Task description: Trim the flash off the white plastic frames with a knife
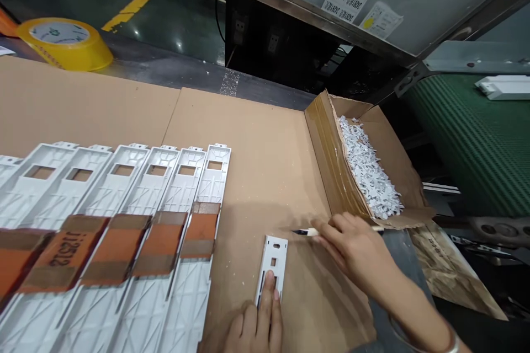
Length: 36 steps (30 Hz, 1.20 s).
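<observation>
Plastic bracket (275, 253) under left-hand grip (252, 328)

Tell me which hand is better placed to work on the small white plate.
Probably the right hand: it holds a pointed tool beside the plate, while the left hand pins the plate down.

Head camera looks forward and down, close above the right hand (351, 248).

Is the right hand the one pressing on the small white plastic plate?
No: the left hand presses that plate, while the right hand grips a slim dark-tipped tool.
</observation>
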Available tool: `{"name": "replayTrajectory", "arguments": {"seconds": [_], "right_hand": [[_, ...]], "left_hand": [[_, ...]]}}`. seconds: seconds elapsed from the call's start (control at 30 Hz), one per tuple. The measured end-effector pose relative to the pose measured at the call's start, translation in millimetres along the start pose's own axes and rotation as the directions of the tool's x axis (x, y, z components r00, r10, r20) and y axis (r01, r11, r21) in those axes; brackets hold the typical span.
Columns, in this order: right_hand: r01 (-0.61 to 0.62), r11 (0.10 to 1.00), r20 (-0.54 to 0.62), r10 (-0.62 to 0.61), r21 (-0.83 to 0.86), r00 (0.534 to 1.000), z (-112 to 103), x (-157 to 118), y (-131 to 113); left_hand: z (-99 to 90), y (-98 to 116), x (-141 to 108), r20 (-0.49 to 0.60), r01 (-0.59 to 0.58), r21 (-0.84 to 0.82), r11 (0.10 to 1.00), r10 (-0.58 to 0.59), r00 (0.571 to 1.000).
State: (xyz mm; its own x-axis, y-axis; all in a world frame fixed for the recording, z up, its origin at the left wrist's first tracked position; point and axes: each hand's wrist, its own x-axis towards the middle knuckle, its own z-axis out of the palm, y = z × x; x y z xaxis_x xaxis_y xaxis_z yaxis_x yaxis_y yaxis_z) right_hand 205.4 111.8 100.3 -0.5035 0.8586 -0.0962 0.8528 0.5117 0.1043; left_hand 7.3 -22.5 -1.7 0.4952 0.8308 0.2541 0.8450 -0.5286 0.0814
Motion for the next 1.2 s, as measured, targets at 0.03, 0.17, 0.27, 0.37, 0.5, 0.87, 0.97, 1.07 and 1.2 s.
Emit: {"name": "replayTrajectory", "arguments": {"seconds": [0.03, 0.17, 0.27, 0.37, 0.5, 0.87, 0.97, 1.07, 1.2], "right_hand": [[-0.096, 0.994, 0.012, 0.096, 0.058, 0.995, 12, -14, -2], [-0.353, 0.899, -0.01, 0.368, 0.261, 0.93, 51, -54, -28], [-0.342, 0.836, -0.023, 0.389, 0.428, 0.921, 58, -64, -51], [-0.275, 0.832, -0.049, 0.339, 0.482, 0.94, 54, -65, -68], [-0.226, 0.872, -0.112, 0.301, 0.434, 0.947, 52, -61, -74], [-0.191, 0.913, -0.11, 0.245, 0.361, 0.963, 48, -55, -72], [-0.193, 0.925, -0.111, 0.241, 0.328, 0.964, 49, -54, -71], [-0.191, 0.93, -0.103, 0.234, 0.313, 0.967, 49, -52, -70], [-0.178, 0.934, -0.102, 0.218, 0.309, 0.971, 46, -49, -67]], "left_hand": [[-0.9, 0, 0, 0.009, -0.001, -0.004, 1.0, 0.002, 1.0], [-4.6, -2, 2, 0.038, -0.002, -0.052, 0.999, 0.004, 0.999], [-7.2, -3, 2, 0.043, -0.003, -0.077, 0.997, 0.006, 0.999], [-10.1, -4, 3, 0.086, -0.016, -0.076, 0.997, 0.022, 0.996], [-13.2, -4, 4, 0.131, -0.017, -0.082, 0.996, 0.027, 0.991], [-5.0, -1, 0, 0.09, -0.019, -0.072, 0.997, 0.025, 0.996], [-4.2, -1, 0, 0.089, -0.015, -0.084, 0.996, 0.023, 0.996], [-4.9, -1, 1, 0.087, -0.017, -0.088, 0.996, 0.025, 0.996], [-5.6, -2, 1, 0.09, -0.012, -0.095, 0.995, 0.02, 0.996]]}}
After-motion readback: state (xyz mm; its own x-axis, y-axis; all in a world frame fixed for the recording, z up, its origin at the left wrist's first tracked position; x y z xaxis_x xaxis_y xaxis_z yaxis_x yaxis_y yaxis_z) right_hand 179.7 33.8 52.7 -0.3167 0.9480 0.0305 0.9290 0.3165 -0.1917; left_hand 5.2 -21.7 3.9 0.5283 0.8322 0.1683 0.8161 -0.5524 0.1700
